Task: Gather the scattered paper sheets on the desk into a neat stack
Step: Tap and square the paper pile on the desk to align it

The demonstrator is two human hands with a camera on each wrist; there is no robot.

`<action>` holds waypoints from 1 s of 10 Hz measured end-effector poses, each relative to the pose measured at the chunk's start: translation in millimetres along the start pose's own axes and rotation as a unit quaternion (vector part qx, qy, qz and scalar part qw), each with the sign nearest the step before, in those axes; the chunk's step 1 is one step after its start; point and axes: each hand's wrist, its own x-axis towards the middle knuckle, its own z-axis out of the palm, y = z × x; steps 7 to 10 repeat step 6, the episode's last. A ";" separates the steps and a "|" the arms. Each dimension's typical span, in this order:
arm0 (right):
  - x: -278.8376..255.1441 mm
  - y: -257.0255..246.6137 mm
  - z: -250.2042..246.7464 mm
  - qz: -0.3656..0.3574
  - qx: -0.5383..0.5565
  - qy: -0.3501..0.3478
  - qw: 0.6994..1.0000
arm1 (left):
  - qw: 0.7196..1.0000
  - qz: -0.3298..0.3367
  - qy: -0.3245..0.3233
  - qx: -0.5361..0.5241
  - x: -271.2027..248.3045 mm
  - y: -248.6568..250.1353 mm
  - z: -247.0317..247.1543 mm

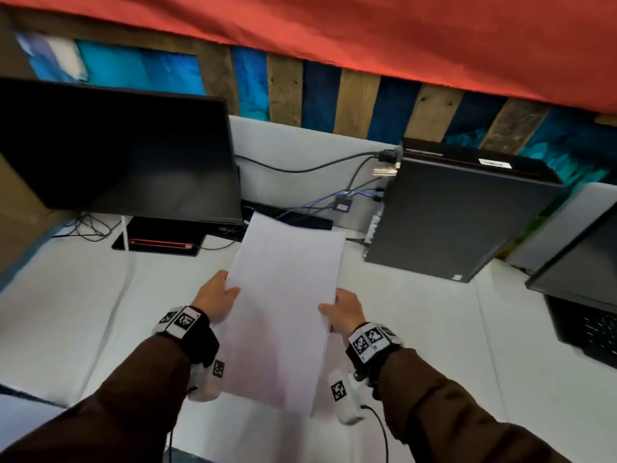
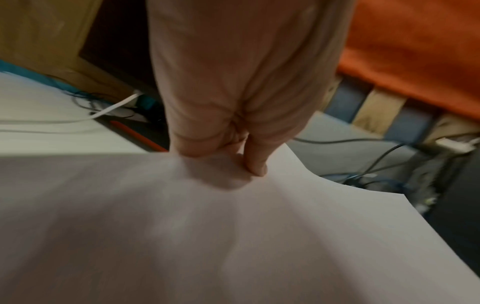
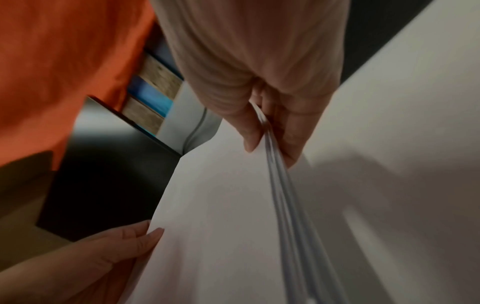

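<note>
A stack of white paper sheets (image 1: 283, 305) is held up over the middle of the white desk (image 1: 86, 295), long side pointing away from me. My left hand (image 1: 217, 297) grips its left edge, thumb on top. My right hand (image 1: 342, 310) pinches the right edge. The left wrist view shows the paper (image 2: 233, 236) bending under my left hand's thumb (image 2: 255, 160). In the right wrist view the sheets' edges (image 3: 283, 185) lie slightly fanned between thumb and fingers of my right hand (image 3: 262, 131), with my left hand (image 3: 124, 242) on the far edge.
A dark monitor (image 1: 117, 152) stands at the back left over a black base with a red-edged item (image 1: 160, 243). A black computer tower (image 1: 454, 208) stands at the back right with cables (image 1: 320, 168) behind. A laptop (image 1: 587, 295) sits at the far right.
</note>
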 end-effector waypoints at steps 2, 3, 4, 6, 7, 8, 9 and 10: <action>55.9 18.4 76.9 0.076 -0.035 -0.057 0.995 | 0.991 -0.084 -0.040 0.099 55.4 -66.2 3.3; 69.7 20.7 98.2 0.081 -0.067 -0.055 0.993 | 0.991 -0.104 -0.020 0.086 75.0 -80.2 7.1; 79.6 25.9 106.0 0.071 -0.087 -0.055 0.992 | 0.991 -0.113 -0.003 0.068 83.9 -86.2 7.2; 71.2 14.7 100.2 0.040 -0.107 -0.036 0.993 | 0.995 -0.094 0.032 0.029 83.9 -85.9 2.7; 71.2 14.7 100.2 0.040 -0.107 -0.036 0.993 | 0.995 -0.094 0.032 0.029 83.9 -85.9 2.7; 71.2 14.7 100.2 0.040 -0.107 -0.036 0.993 | 0.995 -0.094 0.032 0.029 83.9 -85.9 2.7; 71.2 14.7 100.2 0.040 -0.107 -0.036 0.993 | 0.995 -0.094 0.032 0.029 83.9 -85.9 2.7; 71.2 14.7 100.2 0.040 -0.107 -0.036 0.993 | 0.995 -0.094 0.032 0.029 83.9 -85.9 2.7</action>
